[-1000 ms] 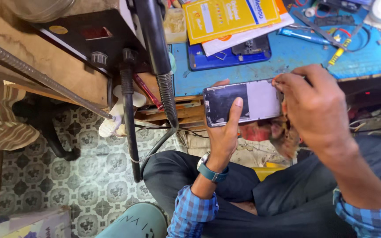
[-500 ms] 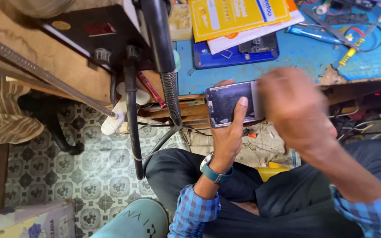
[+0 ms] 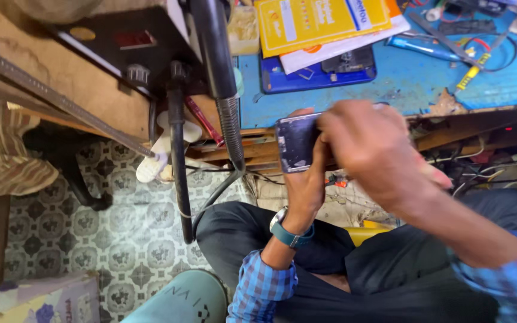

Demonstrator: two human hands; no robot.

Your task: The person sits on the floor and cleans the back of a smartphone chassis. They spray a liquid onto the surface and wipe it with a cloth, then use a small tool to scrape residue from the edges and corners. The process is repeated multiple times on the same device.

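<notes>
The left hand (image 3: pixel 306 179) grips a phone (image 3: pixel 296 142) from below, off the blue tabletop's (image 3: pixel 402 78) near edge; the right hand (image 3: pixel 369 149) covers it, grip hidden. Over the lap, it could slip and fall.

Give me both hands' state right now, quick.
Left hand: closed on the phone, gripping it from below.
Right hand: lies over the phone's right part, blurred; grip cannot be told.
</notes>
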